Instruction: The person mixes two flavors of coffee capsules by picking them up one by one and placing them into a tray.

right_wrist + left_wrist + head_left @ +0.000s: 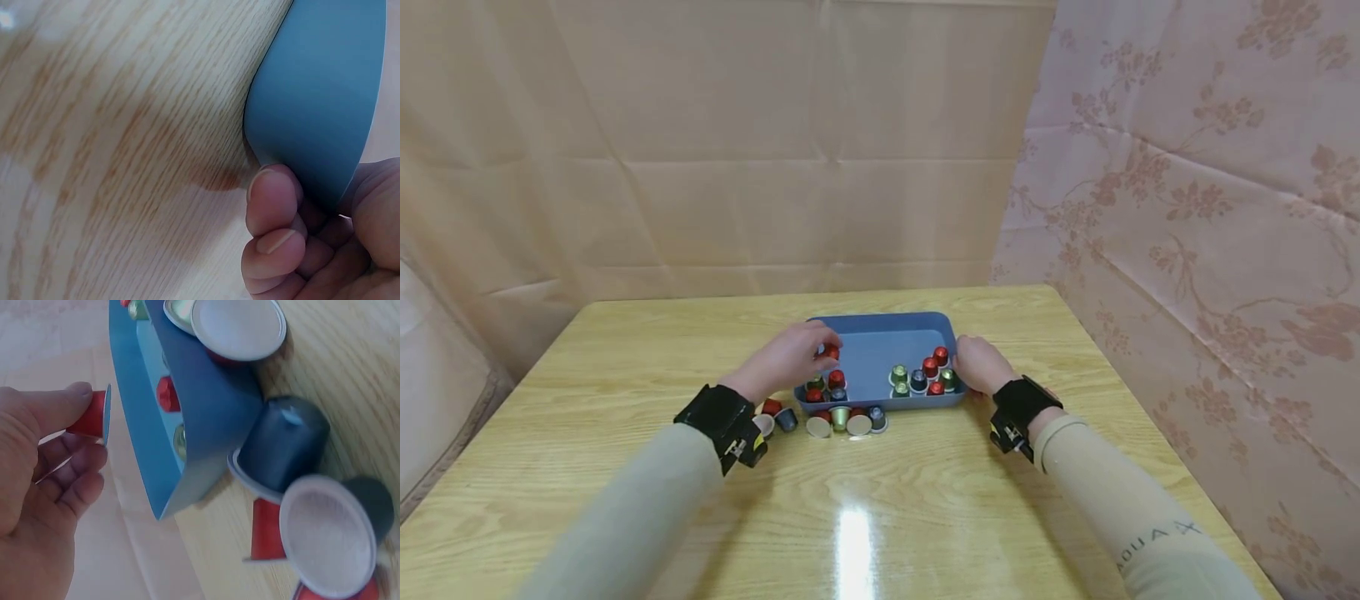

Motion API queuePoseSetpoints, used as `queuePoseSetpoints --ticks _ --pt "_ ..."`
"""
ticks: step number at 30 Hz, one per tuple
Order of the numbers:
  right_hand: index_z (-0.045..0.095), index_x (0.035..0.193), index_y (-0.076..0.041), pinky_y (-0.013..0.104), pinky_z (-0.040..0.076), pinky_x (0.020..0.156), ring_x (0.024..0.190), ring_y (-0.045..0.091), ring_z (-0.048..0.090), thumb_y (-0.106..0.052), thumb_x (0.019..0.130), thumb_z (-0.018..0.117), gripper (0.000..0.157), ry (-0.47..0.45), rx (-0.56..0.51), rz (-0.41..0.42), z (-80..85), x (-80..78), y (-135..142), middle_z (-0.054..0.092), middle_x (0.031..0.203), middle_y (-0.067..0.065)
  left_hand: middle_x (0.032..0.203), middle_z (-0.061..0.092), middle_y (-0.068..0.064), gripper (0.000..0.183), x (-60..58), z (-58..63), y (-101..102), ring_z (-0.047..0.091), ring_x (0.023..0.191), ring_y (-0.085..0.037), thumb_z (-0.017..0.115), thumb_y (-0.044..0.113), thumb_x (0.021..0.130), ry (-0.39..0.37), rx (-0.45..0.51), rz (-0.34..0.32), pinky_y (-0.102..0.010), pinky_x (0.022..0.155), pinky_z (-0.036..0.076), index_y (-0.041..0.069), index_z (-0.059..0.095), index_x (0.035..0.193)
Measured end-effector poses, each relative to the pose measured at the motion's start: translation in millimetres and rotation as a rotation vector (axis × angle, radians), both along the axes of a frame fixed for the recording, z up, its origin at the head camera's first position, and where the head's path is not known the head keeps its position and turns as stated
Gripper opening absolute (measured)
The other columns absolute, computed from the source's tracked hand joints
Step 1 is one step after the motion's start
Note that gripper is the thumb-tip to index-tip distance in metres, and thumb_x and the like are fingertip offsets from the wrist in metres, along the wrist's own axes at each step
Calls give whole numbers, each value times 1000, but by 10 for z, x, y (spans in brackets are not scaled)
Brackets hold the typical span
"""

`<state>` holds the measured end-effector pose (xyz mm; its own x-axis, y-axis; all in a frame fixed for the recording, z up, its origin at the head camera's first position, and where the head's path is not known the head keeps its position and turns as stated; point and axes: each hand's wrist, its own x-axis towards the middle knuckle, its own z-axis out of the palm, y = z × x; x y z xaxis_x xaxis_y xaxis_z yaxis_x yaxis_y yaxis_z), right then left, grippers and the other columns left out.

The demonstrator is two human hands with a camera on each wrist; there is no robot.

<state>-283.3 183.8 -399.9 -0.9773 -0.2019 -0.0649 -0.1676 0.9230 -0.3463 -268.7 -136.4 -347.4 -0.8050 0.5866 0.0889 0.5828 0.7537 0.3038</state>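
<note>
My left hand is over the left end of a blue tray. Between its thumb and fingers it pinches a red coffee capsule, held above the rim in the left wrist view. At the tray's right end, my right hand grips the wall, its fingers curled under the outside corner as the right wrist view shows. Inside the tray, red, green and dark blue capsules stand in a group at the right. A smaller group, with a red capsule, sits at the left below my left hand.
Several loose capsules lie on the wooden table along the tray's front left, among them a green capsule and a dark blue capsule. A beige curtain hangs behind the table, and a floral cloth hangs at the right.
</note>
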Motion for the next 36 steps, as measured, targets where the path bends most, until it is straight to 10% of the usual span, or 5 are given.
queuePoseSetpoints --ticks 36 --pt "57 108 11 26 44 39 37 15 56 -5 103 46 20 -15 1 6 6 4 -1 59 68 13 112 65 -5 24 65 -203 313 64 103 -20 70 9 96 -57 -72 -195 -38 95 53 7 71 120"
